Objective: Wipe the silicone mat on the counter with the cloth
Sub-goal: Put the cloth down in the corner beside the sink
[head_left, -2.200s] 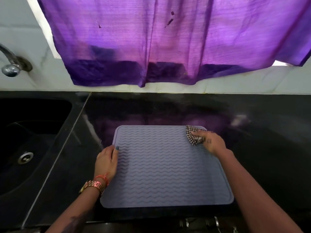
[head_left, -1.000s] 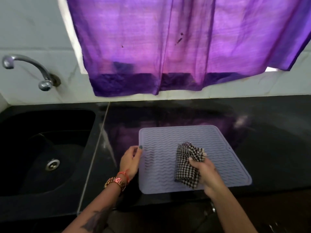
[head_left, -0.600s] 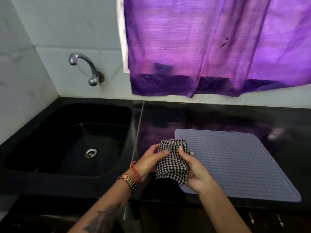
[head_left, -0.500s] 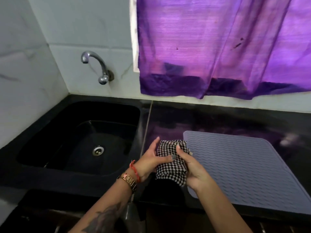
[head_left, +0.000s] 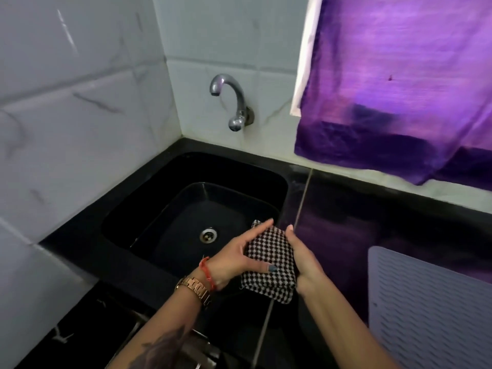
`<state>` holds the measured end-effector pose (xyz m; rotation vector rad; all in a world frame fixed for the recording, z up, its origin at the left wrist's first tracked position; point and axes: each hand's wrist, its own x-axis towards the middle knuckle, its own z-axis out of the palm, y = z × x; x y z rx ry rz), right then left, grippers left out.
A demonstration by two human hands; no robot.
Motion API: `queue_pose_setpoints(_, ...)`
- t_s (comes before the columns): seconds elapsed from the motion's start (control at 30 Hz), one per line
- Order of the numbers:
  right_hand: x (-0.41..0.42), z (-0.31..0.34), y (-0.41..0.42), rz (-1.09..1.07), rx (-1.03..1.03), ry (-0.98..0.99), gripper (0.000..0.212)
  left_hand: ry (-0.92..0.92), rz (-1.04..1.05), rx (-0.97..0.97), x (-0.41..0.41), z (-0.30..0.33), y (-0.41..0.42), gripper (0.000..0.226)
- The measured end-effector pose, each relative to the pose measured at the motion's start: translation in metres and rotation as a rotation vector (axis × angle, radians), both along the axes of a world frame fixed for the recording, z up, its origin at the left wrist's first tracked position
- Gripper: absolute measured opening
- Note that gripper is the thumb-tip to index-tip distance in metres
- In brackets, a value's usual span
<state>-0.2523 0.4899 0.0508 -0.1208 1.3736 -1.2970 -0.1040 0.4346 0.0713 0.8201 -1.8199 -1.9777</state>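
A folded black-and-white checked cloth (head_left: 270,265) is held between both hands over the right rim of the black sink (head_left: 149,209). My left hand (head_left: 234,258) presses its left side, thumb across the front. My right hand (head_left: 303,262) grips its right side. The grey ribbed silicone mat (head_left: 431,310) lies flat on the black counter (head_left: 346,222) at the right edge of view, partly cut off, well apart from both hands.
A chrome tap (head_left: 234,102) juts from the tiled back wall above the sink. The sink drain (head_left: 208,234) is bare. A purple curtain (head_left: 399,89) hangs over the counter's back edge. White tiled wall closes the left side.
The cloth left the mat and both hands took hold of it, carrying it left to the sink's rim. The view swung left, pushing the mat to the right edge.
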Motion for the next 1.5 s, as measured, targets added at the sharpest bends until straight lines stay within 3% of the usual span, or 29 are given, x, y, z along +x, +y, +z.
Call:
queue_pose_setpoints(0.1, 0.011, 0.001, -0.031, 0.034, 0.027, -0.032, 0.055, -0.013, 0.009, 0.038, 0.014, 0.002, -0.024, 0.075)
queue_pose_setpoints(0.23, 0.028, 0.0, -0.072, 0.04, 0.02, -0.113, 0.067, -0.038, 0.079, 0.03, 0.032, 0.003, -0.063, 0.077)
queue_pose_setpoints(0.43, 0.064, 0.008, -0.125, 0.218, -0.085, -0.141, 0.038, -0.054, 0.177, 0.068, 0.066, 0.001, -0.132, 0.091)
queue_pose_setpoints(0.53, 0.084, 0.001, -0.159, 0.284, -0.092, -0.068, 0.052, -0.051, 0.239, 0.047, 0.082, -0.003, -0.17, 0.102)
queue_pose_setpoints(0.77, 0.109, -0.023, -0.281, 0.235, -0.125, -0.016, 0.046, 0.0, 0.322, 0.16, 0.118, -0.023, -0.278, 0.121)
queue_pose_setpoints(0.93, 0.118, -0.047, -0.375, 0.069, -0.165, -0.042, 0.058, 0.051, 0.432, 0.22, 0.118, -0.044, -0.359, 0.077)
queue_pose_setpoints(1.03, 0.121, -0.053, -0.427, -0.023, -0.202, -0.058, 0.061, 0.06, 0.477, 0.188, 0.113, -0.054, -0.412, 0.068)
queue_pose_setpoints(1.17, 0.132, -0.05, -0.494, -0.154, -0.249, -0.057, 0.072, -0.003, 0.503, -0.022, 0.1, -0.05, -0.468, 0.067)
queue_pose_setpoints(1.33, 0.143, -0.053, -0.554, -0.303, -0.318, -0.057, 0.074, -0.288, 0.564, -0.482, 0.09, -0.046, -0.517, 0.06)
queue_pose_setpoints(1.4, 0.148, -0.059, -0.558, -0.194, -0.325, 0.125, 0.076, -0.485, 0.465, -0.667, 0.089, -0.054, -0.525, 0.061)
queue_pose_setpoints(1.5, 0.158, -0.065, -0.549, 0.184, -0.153, 0.72, 0.079, -0.671, 0.28, -0.844, 0.087, -0.071, -0.523, 0.059)
